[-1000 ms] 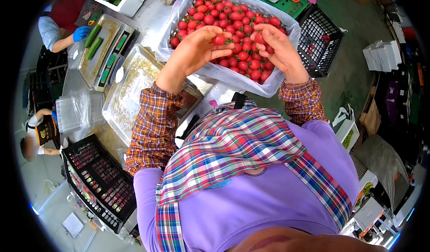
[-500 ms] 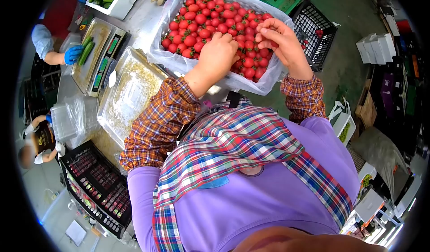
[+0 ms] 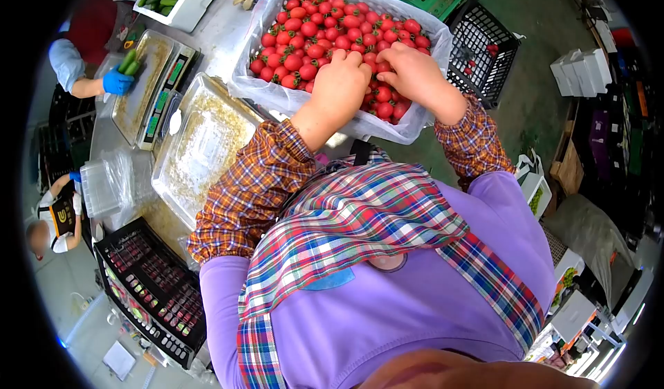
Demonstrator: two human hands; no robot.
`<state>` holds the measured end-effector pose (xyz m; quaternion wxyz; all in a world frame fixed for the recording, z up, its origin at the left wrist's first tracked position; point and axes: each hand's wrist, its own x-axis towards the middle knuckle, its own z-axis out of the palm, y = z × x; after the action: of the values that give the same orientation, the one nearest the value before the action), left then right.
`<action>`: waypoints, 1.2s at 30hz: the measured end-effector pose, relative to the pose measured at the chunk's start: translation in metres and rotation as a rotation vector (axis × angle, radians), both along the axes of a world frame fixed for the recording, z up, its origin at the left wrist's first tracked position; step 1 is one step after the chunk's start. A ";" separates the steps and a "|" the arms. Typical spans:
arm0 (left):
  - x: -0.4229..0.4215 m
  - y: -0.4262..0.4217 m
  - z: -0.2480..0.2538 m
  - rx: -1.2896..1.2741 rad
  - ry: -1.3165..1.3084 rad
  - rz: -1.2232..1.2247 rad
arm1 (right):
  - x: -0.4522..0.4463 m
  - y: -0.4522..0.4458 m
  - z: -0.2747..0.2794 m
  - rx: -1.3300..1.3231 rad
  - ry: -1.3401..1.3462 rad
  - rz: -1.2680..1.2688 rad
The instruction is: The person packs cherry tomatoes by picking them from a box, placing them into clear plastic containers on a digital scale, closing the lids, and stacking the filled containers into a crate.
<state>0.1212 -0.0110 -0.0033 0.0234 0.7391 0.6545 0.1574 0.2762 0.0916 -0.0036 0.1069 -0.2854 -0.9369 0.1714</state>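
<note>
Small red tomatoes with green stem ends fill a white crate lined with clear plastic film. My left hand rests on the tomatoes at the near side of the crate, fingers curled down and closed, their tips hidden. Beside it, my right hand reaches in from the right with thumb and fingers drawn together over the tomatoes. Whatever lies between the fingertips of either hand is hidden. The two hands are close together, nearly touching at the fingers.
Left of the crate sit a dusty clear tray and weighing scales. A co-worker's blue-gloved hand holds cucumbers over one. A black basket with a few tomatoes stands at right; a black crate of packs is lower left.
My right hand has come down and left from above the crate's right side onto the tomatoes. My left hand stays nearly in place. The co-worker's gloved hand has shifted over the cucumbers.
</note>
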 end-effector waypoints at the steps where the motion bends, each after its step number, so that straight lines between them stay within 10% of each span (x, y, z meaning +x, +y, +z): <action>1: -0.001 0.000 -0.001 0.024 -0.010 -0.004 | 0.001 0.000 -0.001 0.005 0.041 -0.015; 6: -0.026 0.002 0.011 -0.090 -0.588 0.117 | 0.010 0.016 -0.010 -0.320 0.444 -0.161; 9: -0.057 0.003 0.034 -0.426 -1.545 0.150 | 0.024 0.024 0.008 -1.600 0.900 -0.102; 11: -0.067 0.000 0.054 -0.545 -1.775 -0.020 | 0.026 0.025 0.015 -1.813 0.970 -0.038; 14: -0.056 0.011 0.046 -0.501 -1.215 0.186 | 0.019 0.026 0.025 -1.975 0.932 0.024; 17: -0.034 0.017 0.018 -0.112 -0.319 0.078 | 0.010 0.030 0.014 -1.651 0.823 0.044; 19: -0.018 0.013 0.007 -0.038 0.008 0.087 | -0.001 0.022 0.018 -0.987 0.633 -0.038; 21: -0.009 0.012 0.000 -0.040 0.124 0.121 | -0.009 0.017 0.006 -0.257 0.449 0.014; 23: -0.005 0.014 -0.006 -0.023 0.185 0.133 | -0.010 0.008 0.009 -0.130 0.234 -0.041; 27: -0.028 0.010 0.021 -0.062 -0.174 0.242 | -0.015 -0.007 0.004 0.035 -0.024 -0.056; 33: -0.094 -0.011 0.049 -0.377 -1.773 0.187 | -0.018 -0.006 -0.001 -0.009 0.083 -0.067; 36: -0.100 -0.018 0.062 -0.382 -1.984 -0.061 | -0.009 0.008 0.021 -1.073 0.465 -0.109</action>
<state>0.0209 -0.0287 0.0591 0.6791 0.2748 0.3344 0.5929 0.2672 0.0999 0.0173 0.1588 -0.3022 -0.6552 0.6739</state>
